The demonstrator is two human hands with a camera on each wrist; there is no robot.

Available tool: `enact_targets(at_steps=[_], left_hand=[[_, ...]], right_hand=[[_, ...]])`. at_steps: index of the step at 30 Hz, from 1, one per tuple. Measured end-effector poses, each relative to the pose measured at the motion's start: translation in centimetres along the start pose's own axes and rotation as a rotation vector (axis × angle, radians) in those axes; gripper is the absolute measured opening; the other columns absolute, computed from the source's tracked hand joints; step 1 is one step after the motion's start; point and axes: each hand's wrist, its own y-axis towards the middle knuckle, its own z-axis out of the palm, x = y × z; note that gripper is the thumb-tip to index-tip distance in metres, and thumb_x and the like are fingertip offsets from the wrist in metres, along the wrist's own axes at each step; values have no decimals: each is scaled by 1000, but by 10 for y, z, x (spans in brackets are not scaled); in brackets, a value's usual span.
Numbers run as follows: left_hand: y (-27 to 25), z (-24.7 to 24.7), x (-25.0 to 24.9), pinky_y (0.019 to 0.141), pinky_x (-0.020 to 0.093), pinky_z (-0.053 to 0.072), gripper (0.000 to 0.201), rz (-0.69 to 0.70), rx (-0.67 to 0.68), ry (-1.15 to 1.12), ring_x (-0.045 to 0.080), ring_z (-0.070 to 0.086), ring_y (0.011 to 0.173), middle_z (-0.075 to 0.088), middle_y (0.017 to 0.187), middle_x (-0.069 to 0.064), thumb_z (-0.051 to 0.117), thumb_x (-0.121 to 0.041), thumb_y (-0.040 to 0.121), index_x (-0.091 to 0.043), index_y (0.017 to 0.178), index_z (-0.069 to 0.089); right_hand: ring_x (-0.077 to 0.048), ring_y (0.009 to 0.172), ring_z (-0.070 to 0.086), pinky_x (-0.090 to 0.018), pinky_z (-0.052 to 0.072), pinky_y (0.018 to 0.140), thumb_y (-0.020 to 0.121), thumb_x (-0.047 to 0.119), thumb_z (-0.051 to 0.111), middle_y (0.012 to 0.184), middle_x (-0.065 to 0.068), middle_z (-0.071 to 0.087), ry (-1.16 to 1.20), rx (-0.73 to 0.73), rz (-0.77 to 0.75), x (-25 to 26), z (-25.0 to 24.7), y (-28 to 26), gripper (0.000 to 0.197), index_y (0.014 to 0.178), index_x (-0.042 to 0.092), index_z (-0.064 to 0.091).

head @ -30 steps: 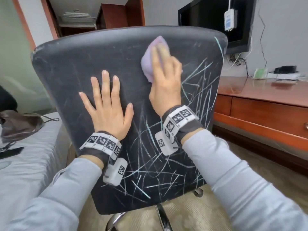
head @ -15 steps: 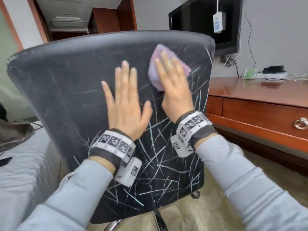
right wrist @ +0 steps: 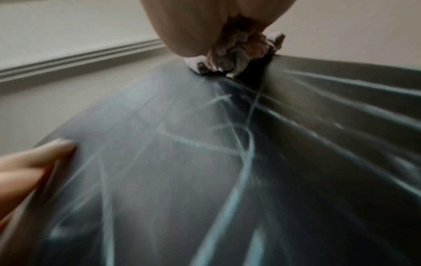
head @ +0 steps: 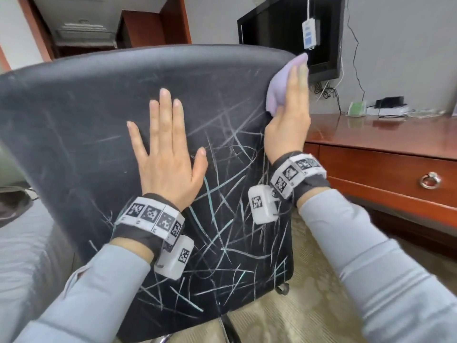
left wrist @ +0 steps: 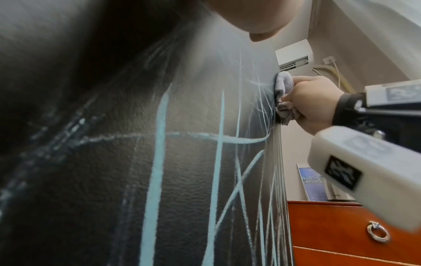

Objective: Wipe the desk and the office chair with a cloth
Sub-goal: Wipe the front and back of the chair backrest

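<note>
Even, soft indoor light, no hard shadows. Glare on the desk top (head: 385, 131). Head view bends at edges, my right hand (head: 288, 115) motion-blurred. Right wrist view smeared throughout; left wrist view dark and soft top-left, sharp mid-frame.

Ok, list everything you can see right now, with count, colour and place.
Office chair: one, black, chalk-like pale blue marks on its backrest, centre.
Cloth: one, lilac, at the backrest's upper right edge.
Desk: one, red-brown wood, right, ring pull on its drawer.
Television: one, black, wall above the desk.
Bed: one, grey cover, left.
Left hand: flat on the backrest, fingers spread.
Right hand: its grip bunches the cloth against the chair edge.
</note>
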Motion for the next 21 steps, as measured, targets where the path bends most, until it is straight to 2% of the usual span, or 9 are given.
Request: enact_targets(at_steps=[4,7,9,11,13,14,16,18,21], left_hand=[[0,-1,-7,120,66,0,83,-22,-11,-1,28,-5,156,-4,168,15,46,-39,97,-3,160,6],[1,-2,-18,118,69,-2,85,-30,12,-7,33,-8,155,-7,167,19,47,-39,95,-1,159,4],[3,1,-26,117,70,-2,85,-15,21,-16,35,-8,154,-7,167,20,46,-38,95,-1,159,4],[4,4,-30,118,69,-3,84,-3,24,-12,34,-8,155,-8,167,19,45,-38,96,-2,159,3],[5,7,-28,119,67,-3,83,15,24,-4,32,-9,155,-8,167,17,45,-37,97,-2,159,3],[6,8,-25,120,66,-3,83,27,22,-3,31,-9,155,-9,167,17,45,-36,97,-2,159,2],[6,10,-21,120,64,-4,83,50,18,-9,31,-10,155,-9,167,17,47,-34,97,-2,159,2],[6,11,-19,121,62,-5,84,55,12,-18,31,-10,155,-9,167,17,50,-32,97,-2,159,2],[4,11,-17,120,61,-7,83,44,-8,-25,32,-9,155,-8,167,18,50,-31,97,-2,159,3]], right_hand=[[-35,151,15,-45,14,123,69,-28,41,162,-17,18,-96,229,-174,-19,-2,-54,90,153,0,27],[-35,150,17,-48,18,122,67,-29,41,161,-18,20,-112,275,-249,-31,-16,-38,91,152,0,29],[-33,149,22,-43,21,122,71,-27,42,160,-20,24,-85,180,-222,-28,-18,-9,85,151,-2,32],[-30,148,27,-27,19,122,74,-24,41,158,-18,29,15,67,-92,-27,-12,11,80,150,0,36],[-26,146,31,-11,15,116,74,-24,40,157,-15,34,95,9,68,-30,-6,-1,79,148,3,40],[-26,145,32,-10,14,115,73,-24,40,156,-15,35,113,21,107,-34,-4,-19,79,148,3,41],[-26,147,29,-18,15,119,73,-25,40,158,-14,32,77,141,99,-48,-7,-65,82,149,5,39],[-24,148,25,-28,17,122,72,-26,42,159,-13,29,13,253,27,-61,-17,-95,85,151,6,34],[-27,147,28,-36,24,121,75,-25,41,157,-17,32,44,200,9,-65,-24,-78,78,149,1,37]])
